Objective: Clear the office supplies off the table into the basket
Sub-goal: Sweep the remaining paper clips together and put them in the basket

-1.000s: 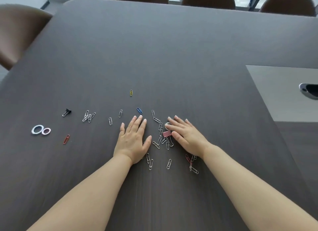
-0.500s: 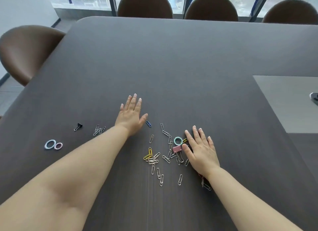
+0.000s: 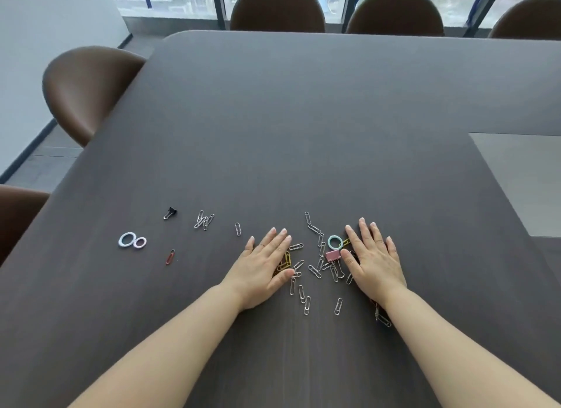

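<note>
Several silver paper clips (image 3: 315, 268) lie heaped on the dark table (image 3: 303, 134) between my hands. My left hand (image 3: 262, 266) lies flat, palm down, its thumb side touching a yellow clip (image 3: 285, 262). My right hand (image 3: 375, 260) lies flat at the right of the heap, thumb against a pink binder clip (image 3: 333, 255) and a mint ring (image 3: 335, 242). Further left lie a small clip bunch (image 3: 204, 220), a single clip (image 3: 238, 228), a black binder clip (image 3: 170, 213), a red clip (image 3: 170, 256) and two rings (image 3: 132, 240). No basket is in view.
Brown chairs stand at the far edge (image 3: 277, 8) and on the left (image 3: 82, 85). A lighter grey panel (image 3: 522, 180) is set into the table at the right. The far half of the table holds no objects.
My left hand has drawn back from its reach toward the far side and now lies beside the heap, with the yellow clip at its thumb. The camera has tilted up a little.
</note>
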### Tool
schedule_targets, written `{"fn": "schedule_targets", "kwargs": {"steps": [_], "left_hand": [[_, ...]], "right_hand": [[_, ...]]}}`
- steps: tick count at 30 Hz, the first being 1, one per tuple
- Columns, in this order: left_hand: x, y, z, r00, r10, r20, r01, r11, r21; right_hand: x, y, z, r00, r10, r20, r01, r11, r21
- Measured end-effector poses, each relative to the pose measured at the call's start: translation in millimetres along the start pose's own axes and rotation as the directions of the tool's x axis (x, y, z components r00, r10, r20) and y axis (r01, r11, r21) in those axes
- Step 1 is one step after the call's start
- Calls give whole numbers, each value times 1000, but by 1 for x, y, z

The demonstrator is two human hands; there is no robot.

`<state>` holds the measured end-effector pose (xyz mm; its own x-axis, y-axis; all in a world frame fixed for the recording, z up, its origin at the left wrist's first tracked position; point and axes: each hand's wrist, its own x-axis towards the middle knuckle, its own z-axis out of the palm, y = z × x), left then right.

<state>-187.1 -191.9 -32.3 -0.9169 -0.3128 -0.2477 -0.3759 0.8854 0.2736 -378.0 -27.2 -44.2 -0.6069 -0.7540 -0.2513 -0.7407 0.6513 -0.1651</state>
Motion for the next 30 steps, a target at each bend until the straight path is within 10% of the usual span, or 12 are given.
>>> {"fn": "schedule_targets", "kwargs": {"steps": [6, 13, 22, 30], "left_hand": [[-35, -77, -32, 866, -450, -217, 451, 891, -49], [-63, -153, -34, 683, -722, -106, 723, 690, -44], [-40, -157, -30, 926, -358, -121, 362, 932, 8], [-65, -84, -1, 997, -24, -79, 23, 1000, -7]], "right_hand": [[-3, -38, -6, 997, -80, 14, 77, 987, 139], [27, -100, 2, 984, -172, -39, 176, 976, 125], [51, -112, 5, 961, -276, -3, 276, 961, -8], [4, -102, 4, 876, -466, 122, 471, 882, -5]]}}
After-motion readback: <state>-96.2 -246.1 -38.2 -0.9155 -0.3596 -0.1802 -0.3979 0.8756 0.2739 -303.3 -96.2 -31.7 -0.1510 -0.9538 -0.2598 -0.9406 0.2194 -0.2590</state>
